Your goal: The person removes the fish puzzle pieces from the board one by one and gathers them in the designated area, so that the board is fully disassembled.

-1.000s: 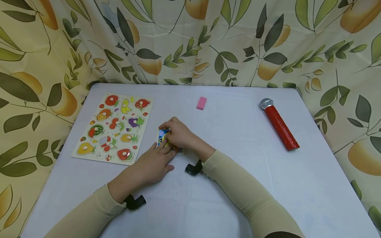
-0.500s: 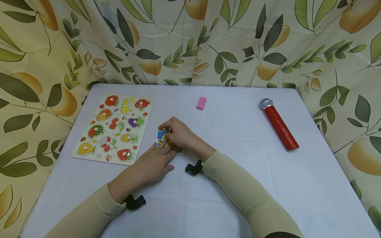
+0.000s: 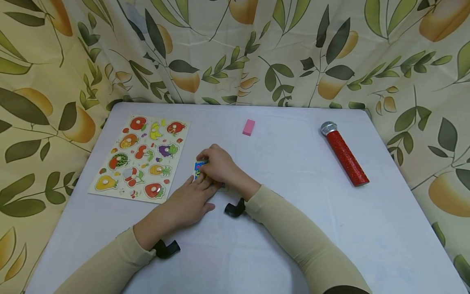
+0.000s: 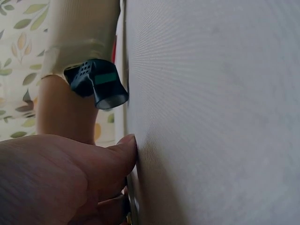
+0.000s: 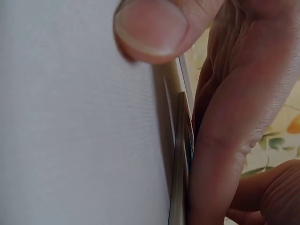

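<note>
In the head view a small flat blue-and-yellow piece (image 3: 198, 168) lies on the white table, mostly covered by both hands. My left hand (image 3: 191, 202) rests over its near part with fingers stretched out and thumb apart. From the right, my right hand (image 3: 218, 164) bends its fingers over the far part; whether it pinches the piece I cannot tell. The right wrist view shows the thin edge of the flat piece (image 5: 177, 173) under a left-hand finger (image 5: 218, 150). The left thumb (image 4: 124, 150) comes down beside the table surface in the left wrist view.
A fruit puzzle board (image 3: 141, 161) with small knobs lies to the left. A pink block (image 3: 248, 127) sits beyond the hands. On the right is a glittery red microphone (image 3: 345, 154). Black wrist cameras (image 3: 167, 249) hang at both cuffs. A patterned curtain (image 3: 235, 53) stands behind the table.
My right wrist and forearm have shifted slightly left, and the right fingers have moved slightly over the blue-and-yellow piece. The left hand has stayed put.
</note>
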The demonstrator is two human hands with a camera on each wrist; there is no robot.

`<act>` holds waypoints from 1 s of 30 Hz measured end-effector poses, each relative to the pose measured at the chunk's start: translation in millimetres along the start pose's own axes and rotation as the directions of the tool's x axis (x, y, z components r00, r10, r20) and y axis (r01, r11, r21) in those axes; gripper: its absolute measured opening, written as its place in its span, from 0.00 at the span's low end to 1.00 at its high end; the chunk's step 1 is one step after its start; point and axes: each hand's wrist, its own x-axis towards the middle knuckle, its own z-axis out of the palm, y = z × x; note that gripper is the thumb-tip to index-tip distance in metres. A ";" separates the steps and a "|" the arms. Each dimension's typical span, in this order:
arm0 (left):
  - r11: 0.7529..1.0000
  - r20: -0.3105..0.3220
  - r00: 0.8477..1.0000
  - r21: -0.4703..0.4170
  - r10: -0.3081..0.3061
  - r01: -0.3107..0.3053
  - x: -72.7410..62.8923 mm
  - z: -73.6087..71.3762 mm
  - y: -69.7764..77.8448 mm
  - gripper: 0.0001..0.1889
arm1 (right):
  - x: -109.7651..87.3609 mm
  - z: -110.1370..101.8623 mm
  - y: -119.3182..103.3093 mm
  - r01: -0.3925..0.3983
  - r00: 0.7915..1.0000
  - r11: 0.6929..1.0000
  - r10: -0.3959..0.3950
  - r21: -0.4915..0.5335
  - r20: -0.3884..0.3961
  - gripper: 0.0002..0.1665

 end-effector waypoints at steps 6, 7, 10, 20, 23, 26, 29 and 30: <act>1.000 -0.004 1.000 0.004 0.005 -0.005 0.1 0.5 -0.8 0.37 | 1.3 0.5 -3.8 -0.015 1.000 0.999 0.015 -0.036 -0.021 0.13; 1.000 -0.001 1.000 0.004 0.002 -0.002 0.2 0.2 -0.7 0.37 | 1.5 0.5 -4.2 -0.016 1.000 0.999 0.015 -0.041 -0.022 0.13; 1.000 0.003 1.000 0.003 0.000 0.000 0.8 -0.2 -0.7 0.38 | 2.3 0.9 -4.2 -0.020 1.000 0.999 0.019 -0.043 -0.020 0.12; 1.000 0.027 1.000 0.004 -0.009 0.009 1.7 -1.2 -0.1 0.37 | 0.3 2.0 2.4 0.011 0.999 0.984 -0.003 0.181 -0.047 0.09; 1.000 0.030 0.999 -0.003 -0.012 0.012 1.6 -1.1 0.1 0.37 | -1.1 1.9 4.4 0.030 0.998 0.975 -0.016 0.221 -0.067 0.11; 1.000 0.031 0.999 -0.013 -0.013 0.013 1.7 -0.7 0.3 0.37 | -3.2 0.6 6.1 0.042 0.996 0.967 -0.021 0.250 -0.088 0.11; 1.000 0.037 0.999 -0.014 -0.020 0.020 2.1 -0.5 0.6 0.36 | -5.7 -2.0 8.0 0.053 0.994 0.954 -0.021 0.294 -0.109 0.10; 1.000 0.040 0.999 -0.012 -0.024 0.024 2.2 -0.5 0.7 0.36 | -6.3 -3.0 9.1 0.057 0.993 0.950 -0.022 0.308 -0.116 0.09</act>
